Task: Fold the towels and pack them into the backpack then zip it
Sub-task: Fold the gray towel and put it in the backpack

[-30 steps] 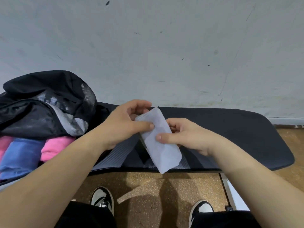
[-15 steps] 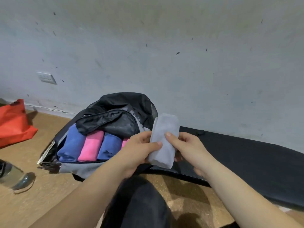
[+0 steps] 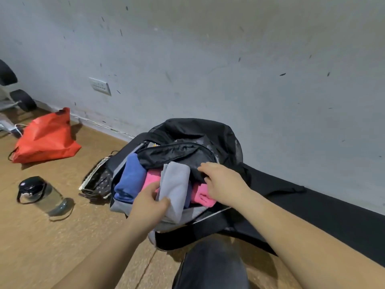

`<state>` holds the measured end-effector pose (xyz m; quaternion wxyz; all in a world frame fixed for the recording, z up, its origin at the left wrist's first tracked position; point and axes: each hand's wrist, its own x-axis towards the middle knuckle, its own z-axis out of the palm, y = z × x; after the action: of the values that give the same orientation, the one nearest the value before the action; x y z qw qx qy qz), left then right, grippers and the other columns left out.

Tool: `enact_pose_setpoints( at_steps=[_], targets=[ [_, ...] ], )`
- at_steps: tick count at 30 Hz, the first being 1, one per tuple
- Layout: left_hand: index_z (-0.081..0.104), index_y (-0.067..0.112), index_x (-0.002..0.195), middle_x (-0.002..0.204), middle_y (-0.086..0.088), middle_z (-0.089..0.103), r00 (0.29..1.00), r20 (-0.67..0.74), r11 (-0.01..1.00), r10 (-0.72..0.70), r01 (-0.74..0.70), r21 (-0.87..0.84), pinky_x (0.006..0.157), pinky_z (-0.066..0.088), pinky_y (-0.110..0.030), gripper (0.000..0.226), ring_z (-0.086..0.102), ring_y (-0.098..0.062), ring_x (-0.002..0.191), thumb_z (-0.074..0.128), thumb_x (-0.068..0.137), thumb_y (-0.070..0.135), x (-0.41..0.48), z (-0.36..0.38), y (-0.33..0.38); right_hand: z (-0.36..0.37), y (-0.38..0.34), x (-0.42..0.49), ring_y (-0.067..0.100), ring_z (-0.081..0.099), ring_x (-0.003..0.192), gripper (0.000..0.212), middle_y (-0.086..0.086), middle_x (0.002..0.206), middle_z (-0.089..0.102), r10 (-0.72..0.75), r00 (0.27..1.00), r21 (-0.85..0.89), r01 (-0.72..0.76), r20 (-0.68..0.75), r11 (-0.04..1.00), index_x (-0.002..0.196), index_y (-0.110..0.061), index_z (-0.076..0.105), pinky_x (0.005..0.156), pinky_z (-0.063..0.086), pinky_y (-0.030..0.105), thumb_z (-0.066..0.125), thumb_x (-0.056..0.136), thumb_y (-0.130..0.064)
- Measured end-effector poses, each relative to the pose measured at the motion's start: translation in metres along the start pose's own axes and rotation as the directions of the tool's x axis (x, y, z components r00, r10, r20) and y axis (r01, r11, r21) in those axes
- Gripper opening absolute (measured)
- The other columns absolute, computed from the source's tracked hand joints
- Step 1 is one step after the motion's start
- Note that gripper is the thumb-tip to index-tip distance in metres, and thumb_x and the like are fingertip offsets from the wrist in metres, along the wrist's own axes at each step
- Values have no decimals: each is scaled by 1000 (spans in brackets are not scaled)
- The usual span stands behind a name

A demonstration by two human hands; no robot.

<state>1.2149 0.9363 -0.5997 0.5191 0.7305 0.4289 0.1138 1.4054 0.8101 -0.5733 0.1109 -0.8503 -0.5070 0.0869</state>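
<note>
The black backpack lies open on the floor against the wall, its flap folded back. Inside it lie rolled towels: a blue one at the left and pink ones beside it. My left hand grips a folded grey towel and holds it in the bag's opening, on top of the others. My right hand rests with loosely spread fingers on the black flap edge and the pink towel. Whether it grips the flap is unclear.
A black mat runs along the wall to the right. A patterned pouch lies left of the bag, a clear bottle with a black lid lies on the floor, and an orange bag sits farther left. My knee is below.
Both hands carried the grey towel leftward from the mat to the backpack. My right hand let go of the towel and now lies on the bag's flap; the view swung left.
</note>
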Motion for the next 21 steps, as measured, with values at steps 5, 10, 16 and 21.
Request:
enact_pose_setpoints(
  at_steps=[5, 10, 16, 21],
  targets=[
    [61, 36, 126, 95, 2, 75, 998, -59, 999, -4, 2, -36, 73, 56, -37, 38, 71, -18, 86, 72, 92, 22, 14, -3, -24, 2, 25, 33, 19, 52, 139, 52, -8, 150, 56, 93, 988, -49, -87, 124, 995, 149, -30, 50, 108, 48, 41, 58, 100, -44],
    [58, 39, 118, 74, -1, 66, 998, -60, 999, 32, -31, 15, 55, 42, -27, 35, 56, -11, 61, 73, 90, 24, 17, -8, -17, 4, 31, 54, 21, 63, 121, 51, -5, 125, 71, 100, 977, -96, -83, 189, 992, 134, -34, 64, 95, 55, 41, 64, 91, -60],
    [68, 39, 111, 78, -14, 69, 994, 14, 993, 106, -105, -50, 56, 43, -21, 32, 55, -8, 59, 69, 89, 16, -2, -20, 19, -11, 35, 70, 26, 67, 101, 27, -5, 99, 74, 122, 990, -44, -125, -74, 991, 99, -27, 71, 76, 51, 35, 50, 99, -45],
    [70, 38, 108, 69, -6, 66, 965, 168, 977, 203, -188, -101, 58, 42, -20, 37, 53, -9, 60, 67, 88, 7, -14, 6, 41, -27, 42, 76, 19, 63, 80, 27, -12, 73, 68, 211, 977, 115, -206, -36, 972, 77, -26, 68, 65, 45, 30, 56, 93, -44]
  ],
)
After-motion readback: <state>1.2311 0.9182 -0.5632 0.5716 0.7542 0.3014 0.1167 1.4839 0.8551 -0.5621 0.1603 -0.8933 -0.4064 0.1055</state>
